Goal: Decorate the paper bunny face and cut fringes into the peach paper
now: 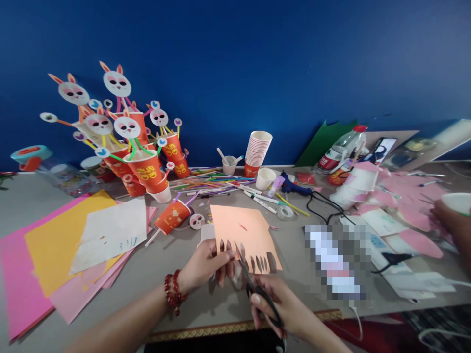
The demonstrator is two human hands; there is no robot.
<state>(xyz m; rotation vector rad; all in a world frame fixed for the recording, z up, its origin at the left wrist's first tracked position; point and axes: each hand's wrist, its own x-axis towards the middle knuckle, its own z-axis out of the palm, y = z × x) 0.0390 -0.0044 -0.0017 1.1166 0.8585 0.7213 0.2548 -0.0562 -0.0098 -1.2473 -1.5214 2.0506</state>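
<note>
Pinched between the fingers of my left hand (209,262) is a sheet of peach-orange paper (239,223), its near edge notched by several narrow leaf-shaped cut-outs. A beaded red bracelet circles that wrist. My right hand (270,299) grips black-handled scissors (263,296), whose blades reach up to the paper's near edge beside my left fingertips. Whether the blades are closed on the paper is hard to make out. Just left of the paper lie a round rabbit-face cutout (196,221) and a red paper cup (172,217) on its side.
Rabbit-decorated red cups (147,171) stand at the back left, above coloured paper sheets (22,274). Behind are stacked cups (258,149), pens (259,201) and a blue glue gun (294,186). To the right lie a blurred-out device (334,264) and a power strip (379,242). Another person's hand (454,223) holds a cup.
</note>
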